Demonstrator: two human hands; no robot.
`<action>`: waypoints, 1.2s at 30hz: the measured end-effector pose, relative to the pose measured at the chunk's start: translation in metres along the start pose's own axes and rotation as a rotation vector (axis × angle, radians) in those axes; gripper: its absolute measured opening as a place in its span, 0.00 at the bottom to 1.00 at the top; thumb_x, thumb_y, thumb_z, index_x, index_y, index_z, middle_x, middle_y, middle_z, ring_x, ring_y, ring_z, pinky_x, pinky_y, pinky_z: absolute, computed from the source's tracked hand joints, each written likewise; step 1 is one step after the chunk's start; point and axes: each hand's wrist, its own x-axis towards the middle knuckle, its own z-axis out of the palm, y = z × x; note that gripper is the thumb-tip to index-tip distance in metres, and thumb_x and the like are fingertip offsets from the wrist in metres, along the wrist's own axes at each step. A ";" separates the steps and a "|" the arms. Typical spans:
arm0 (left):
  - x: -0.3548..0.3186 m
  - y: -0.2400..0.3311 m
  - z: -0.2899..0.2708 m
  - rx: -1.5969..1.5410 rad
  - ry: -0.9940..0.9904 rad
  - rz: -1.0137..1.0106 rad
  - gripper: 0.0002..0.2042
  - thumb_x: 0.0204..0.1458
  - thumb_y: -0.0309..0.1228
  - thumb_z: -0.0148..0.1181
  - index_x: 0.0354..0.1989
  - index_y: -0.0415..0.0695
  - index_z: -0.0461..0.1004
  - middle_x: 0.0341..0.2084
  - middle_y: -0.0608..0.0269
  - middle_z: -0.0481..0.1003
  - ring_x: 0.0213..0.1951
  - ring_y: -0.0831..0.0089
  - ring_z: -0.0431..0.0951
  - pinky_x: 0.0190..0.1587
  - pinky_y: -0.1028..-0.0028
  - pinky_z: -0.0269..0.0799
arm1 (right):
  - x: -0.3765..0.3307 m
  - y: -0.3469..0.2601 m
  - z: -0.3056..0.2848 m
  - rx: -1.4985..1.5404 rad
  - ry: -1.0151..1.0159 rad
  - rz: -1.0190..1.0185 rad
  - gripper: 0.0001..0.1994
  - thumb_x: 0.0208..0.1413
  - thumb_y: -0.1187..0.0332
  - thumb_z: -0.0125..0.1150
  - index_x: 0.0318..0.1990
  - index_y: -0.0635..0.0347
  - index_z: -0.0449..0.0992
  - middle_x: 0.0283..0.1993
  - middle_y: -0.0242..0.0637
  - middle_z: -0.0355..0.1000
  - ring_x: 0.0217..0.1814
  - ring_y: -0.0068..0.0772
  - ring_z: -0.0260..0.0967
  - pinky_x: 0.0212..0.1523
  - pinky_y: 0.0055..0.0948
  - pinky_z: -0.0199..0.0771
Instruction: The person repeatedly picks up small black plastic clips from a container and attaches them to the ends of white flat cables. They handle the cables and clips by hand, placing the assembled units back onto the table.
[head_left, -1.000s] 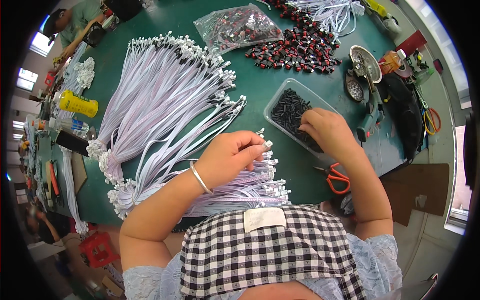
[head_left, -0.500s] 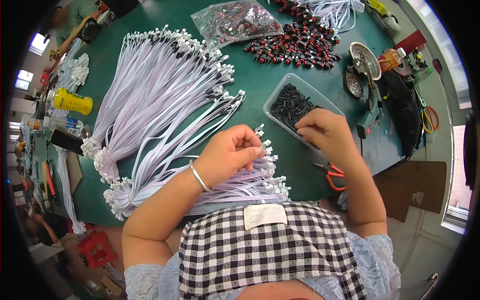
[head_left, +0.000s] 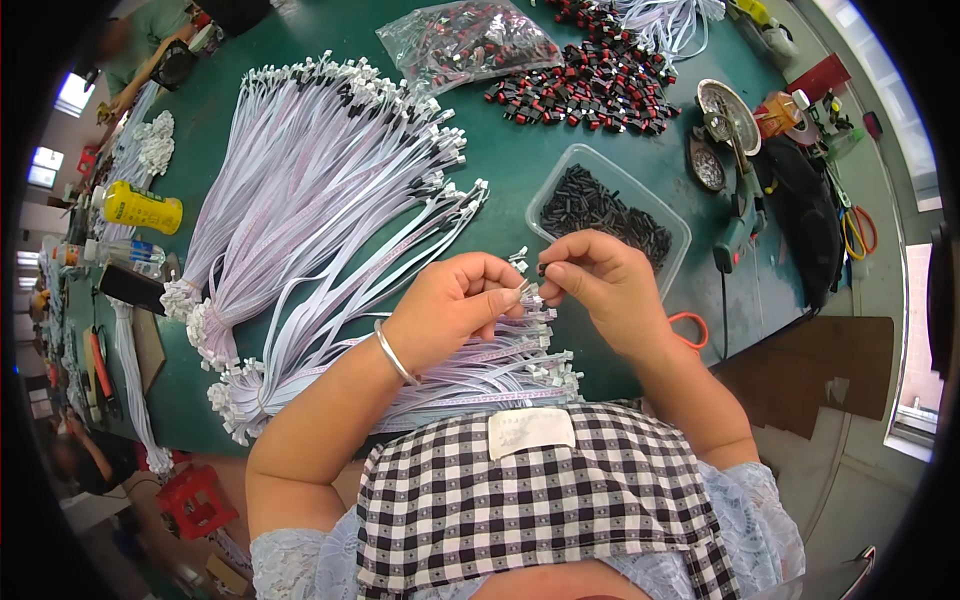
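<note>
Connector (head_left: 524,291) pinched in my left hand (head_left: 455,310); right hand (head_left: 600,285) pinches black piece (head_left: 543,268). Tub (head_left: 672,262) behind; clear bag (head_left: 470,42) far.

On my green bench (head_left: 250,130), apart from my work: one clear bag (head_left: 468,42) of red-and-black parts; one loose heap of the same parts (head_left: 585,88); a yellow can (head_left: 142,208) at my far left; orange-handled scissors (head_left: 688,330); a round metal tin (head_left: 728,103); a brown cardboard sheet (head_left: 815,375) to my right.
</note>
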 end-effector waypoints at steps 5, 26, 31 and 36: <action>0.001 -0.002 0.000 -0.043 -0.002 -0.019 0.06 0.55 0.28 0.56 0.38 0.40 0.72 0.27 0.66 0.75 0.22 0.86 0.67 0.25 0.86 0.64 | -0.003 -0.004 -0.002 -0.193 -0.007 -0.014 0.06 0.53 0.76 0.60 0.38 0.66 0.76 0.34 0.33 0.73 0.31 0.19 0.71 0.31 0.18 0.72; 0.002 -0.005 -0.002 -0.068 -0.020 -0.020 0.05 0.55 0.28 0.56 0.37 0.41 0.72 0.26 0.66 0.75 0.22 0.87 0.66 0.25 0.86 0.63 | -0.002 0.005 0.001 -0.412 -0.011 -0.285 0.05 0.49 0.77 0.62 0.35 0.63 0.78 0.32 0.35 0.72 0.30 0.23 0.70 0.30 0.22 0.69; 0.001 -0.003 0.000 -0.061 -0.020 -0.009 0.05 0.55 0.28 0.56 0.37 0.41 0.72 0.26 0.67 0.75 0.22 0.87 0.66 0.25 0.87 0.63 | -0.003 0.001 0.003 -0.394 -0.007 -0.212 0.06 0.49 0.77 0.62 0.35 0.63 0.78 0.32 0.35 0.73 0.30 0.23 0.70 0.31 0.22 0.69; 0.000 -0.004 -0.001 -0.035 -0.025 0.000 0.05 0.55 0.28 0.57 0.37 0.41 0.73 0.26 0.66 0.75 0.22 0.87 0.67 0.25 0.87 0.64 | -0.002 0.002 0.001 -0.496 -0.038 -0.364 0.06 0.48 0.77 0.62 0.35 0.62 0.78 0.32 0.35 0.73 0.30 0.24 0.70 0.30 0.23 0.70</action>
